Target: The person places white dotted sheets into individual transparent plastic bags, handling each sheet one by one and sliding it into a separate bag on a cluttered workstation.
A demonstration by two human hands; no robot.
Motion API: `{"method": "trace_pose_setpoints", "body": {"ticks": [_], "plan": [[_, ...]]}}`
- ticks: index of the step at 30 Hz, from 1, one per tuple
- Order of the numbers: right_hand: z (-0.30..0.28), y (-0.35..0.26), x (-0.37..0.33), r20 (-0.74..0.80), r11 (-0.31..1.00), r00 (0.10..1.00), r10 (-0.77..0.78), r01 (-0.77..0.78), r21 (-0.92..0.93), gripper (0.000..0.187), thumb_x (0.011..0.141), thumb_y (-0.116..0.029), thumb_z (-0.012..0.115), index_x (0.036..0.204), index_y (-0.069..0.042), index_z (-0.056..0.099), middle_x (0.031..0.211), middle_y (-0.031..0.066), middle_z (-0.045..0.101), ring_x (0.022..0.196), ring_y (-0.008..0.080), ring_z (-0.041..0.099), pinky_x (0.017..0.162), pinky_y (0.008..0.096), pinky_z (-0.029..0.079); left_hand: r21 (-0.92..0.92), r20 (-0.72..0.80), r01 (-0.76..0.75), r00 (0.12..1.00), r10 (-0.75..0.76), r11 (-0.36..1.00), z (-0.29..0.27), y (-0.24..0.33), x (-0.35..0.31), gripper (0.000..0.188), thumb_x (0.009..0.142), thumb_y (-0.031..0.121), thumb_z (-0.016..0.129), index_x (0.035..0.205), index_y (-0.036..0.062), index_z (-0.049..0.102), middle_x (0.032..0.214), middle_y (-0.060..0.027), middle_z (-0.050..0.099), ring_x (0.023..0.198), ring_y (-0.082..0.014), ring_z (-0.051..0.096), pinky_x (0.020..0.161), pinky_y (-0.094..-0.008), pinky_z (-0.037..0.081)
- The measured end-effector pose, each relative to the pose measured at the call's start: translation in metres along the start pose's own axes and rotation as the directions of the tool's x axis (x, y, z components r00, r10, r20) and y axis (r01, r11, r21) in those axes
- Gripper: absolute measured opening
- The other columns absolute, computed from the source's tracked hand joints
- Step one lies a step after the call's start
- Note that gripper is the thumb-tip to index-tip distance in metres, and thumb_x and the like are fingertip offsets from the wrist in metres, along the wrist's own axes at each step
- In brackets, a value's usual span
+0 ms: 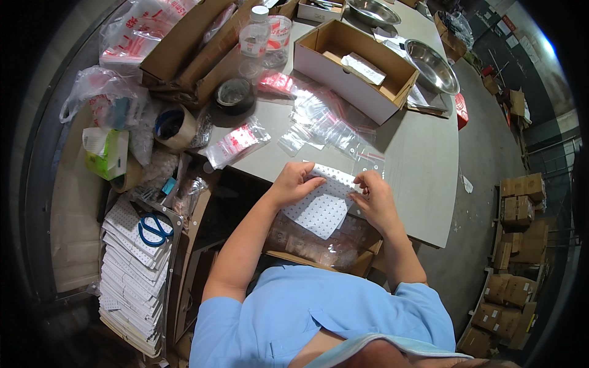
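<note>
A white sheet patterned with small dark marks point(320, 210) hangs between my hands at the table's near edge, its upper part folded over. My left hand point(296, 183) pinches its upper left side between thumb and fingers. At the upper right corner, my right hand point(375, 197) is closed on the same sheet with bent fingers. Beneath the sheet, an open cardboard box point(367, 257) holds clear plastic bags point(307, 242), partly hidden by the sheet. Just beyond my hands, several clear zip bags point(325, 116) lie spread on the table.
A white cardboard box point(350, 86) and steel bowls point(432, 66) stand farther back. Black tape point(235, 96) and a red-printed bag packet point(238, 142) lie left. Blue-handled scissors point(154, 230) rest on stacked patterned sheets point(132, 276). Cartons point(506, 288) fill a rack at right.
</note>
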State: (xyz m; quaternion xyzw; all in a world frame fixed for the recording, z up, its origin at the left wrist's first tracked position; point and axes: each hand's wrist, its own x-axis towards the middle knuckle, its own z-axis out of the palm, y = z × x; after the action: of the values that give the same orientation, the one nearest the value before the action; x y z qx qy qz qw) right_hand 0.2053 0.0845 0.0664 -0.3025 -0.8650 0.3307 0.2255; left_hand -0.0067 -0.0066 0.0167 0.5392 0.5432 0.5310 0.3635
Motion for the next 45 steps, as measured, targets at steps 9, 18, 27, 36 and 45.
{"method": "trace_pose_setpoints", "body": {"ticks": [9,18,27,36,45], "plan": [[-0.003,0.003,-0.004,0.074,1.0,0.997,-0.027,0.028,-0.013,0.019,0.073,0.003,0.074,0.082,-0.001,0.058,0.076,0.0084,0.056,0.065,0.0182,0.055,0.061,0.0292,0.046,0.051,0.008,-0.014,1.0,0.014,0.999,-0.002,0.004,0.001,0.035,0.082,0.007,0.072,0.065,-0.0019,0.043,0.058,-0.0031,0.042,0.057,-0.0058,0.035,0.047,-0.0271,0.031],[-0.045,0.074,0.04,0.103,0.949,0.962,0.253,-0.267,0.168,0.022,0.079,0.006,0.062,0.099,-0.002,0.056,0.077,0.0012,0.055,0.071,0.0084,0.053,0.066,0.0245,0.046,0.054,-0.001,0.024,1.0,-0.024,0.998,0.0,-0.002,0.001,0.036,0.081,0.009,0.073,0.064,-0.0012,0.043,0.057,-0.002,0.04,0.056,-0.0054,0.034,0.046,-0.0273,0.029],[-0.031,0.069,0.067,0.084,0.957,0.99,0.11,-0.083,-0.279,0.035,0.072,0.004,0.07,0.1,-0.003,0.051,0.089,0.0115,0.056,0.08,0.0244,0.056,0.074,0.0341,0.047,0.028,-0.015,-0.01,1.0,0.01,1.0,0.0,0.004,0.001,0.038,0.08,0.011,0.074,0.063,0.0007,0.041,0.057,0.0007,0.032,0.057,-0.0055,0.03,0.046,-0.0276,0.026],[-0.049,0.047,0.075,0.314,0.955,0.902,0.295,-0.265,-0.135,0.028,0.079,-0.005,0.07,0.1,-0.003,0.051,0.083,0.0153,0.065,0.08,0.0326,0.063,0.072,0.0397,0.048,0.063,0.015,0.042,0.999,-0.043,0.997,-0.002,0.004,0.001,0.035,0.08,0.008,0.073,0.065,-0.0022,0.043,0.059,-0.0036,0.042,0.058,-0.0061,0.036,0.048,-0.0272,0.032],[-0.044,0.041,0.086,0.196,0.862,0.883,0.427,-0.333,-0.381,0.026,0.082,-0.012,0.069,0.098,0.0,0.053,0.086,0.0186,0.062,0.084,0.0348,0.061,0.077,0.0417,0.048,0.035,-0.003,0.03,1.0,-0.03,0.999,-0.002,0.01,0.0,0.033,0.08,0.009,0.074,0.067,-0.0032,0.046,0.058,-0.0046,0.044,0.059,-0.0062,0.037,0.049,-0.0276,0.033]]}}
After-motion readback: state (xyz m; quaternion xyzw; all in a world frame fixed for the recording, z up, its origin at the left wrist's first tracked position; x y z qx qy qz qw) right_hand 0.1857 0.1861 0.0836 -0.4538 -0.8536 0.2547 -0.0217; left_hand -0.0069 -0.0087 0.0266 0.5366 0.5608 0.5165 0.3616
